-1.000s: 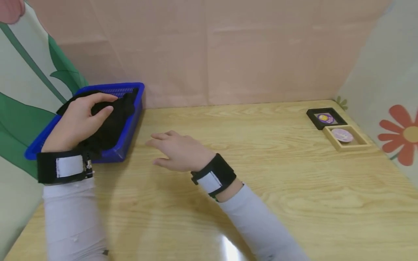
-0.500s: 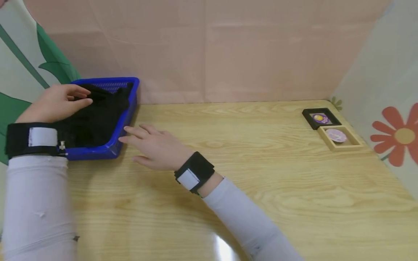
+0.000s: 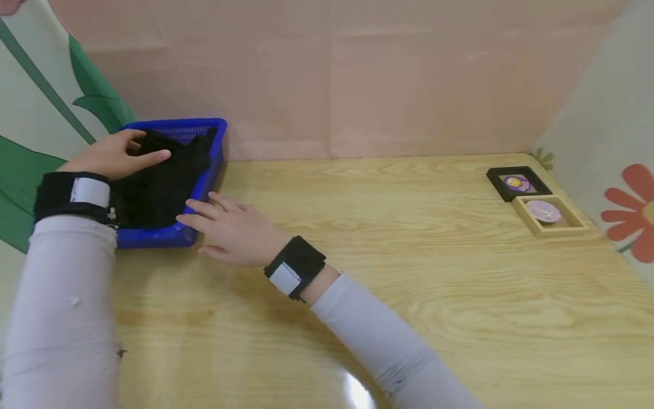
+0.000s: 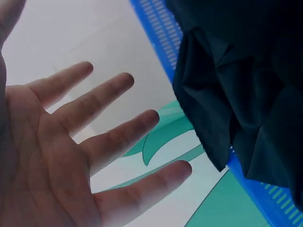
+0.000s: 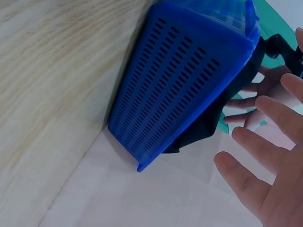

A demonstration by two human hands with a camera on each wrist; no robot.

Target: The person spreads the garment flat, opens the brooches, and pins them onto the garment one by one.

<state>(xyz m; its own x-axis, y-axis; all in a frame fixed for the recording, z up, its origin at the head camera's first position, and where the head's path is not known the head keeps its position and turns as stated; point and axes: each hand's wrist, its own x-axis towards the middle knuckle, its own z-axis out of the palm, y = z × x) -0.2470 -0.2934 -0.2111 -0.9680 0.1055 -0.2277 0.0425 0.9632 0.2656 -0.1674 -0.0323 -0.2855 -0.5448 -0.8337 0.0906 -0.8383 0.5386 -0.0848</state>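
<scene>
A blue plastic basket (image 3: pixel 204 184) with slotted sides stands at the back left of the table, filled with black cloth (image 3: pixel 163 187). Over its left side is my left hand (image 3: pixel 114 156), fingers apart and nothing between them. The left wrist view shows that hand's palm (image 4: pixel 42 156) with straight, spread fingers beside the crumpled cloth (image 4: pixel 236 94), which hangs over the basket rim. My right hand (image 3: pixel 237 230) is near the basket's front right corner, its fingers extended and spread. In the right wrist view its fingers (image 5: pixel 265 146) point toward the basket's slotted wall (image 5: pixel 165 85).
At the right rear of the wooden table (image 3: pixel 383 255) lie a black square frame (image 3: pixel 498 184) with a purple and yellow picture and a light wooden tray (image 3: pixel 559 232) holding a round pinkish disc (image 3: pixel 544 211). A pink sheet (image 3: pixel 327 79) backs the table; flower-patterned panels flank it.
My left hand has shifted up and left over the basket, showing more of the cloth. My right hand has moved left, from beside the basket to its front right corner.
</scene>
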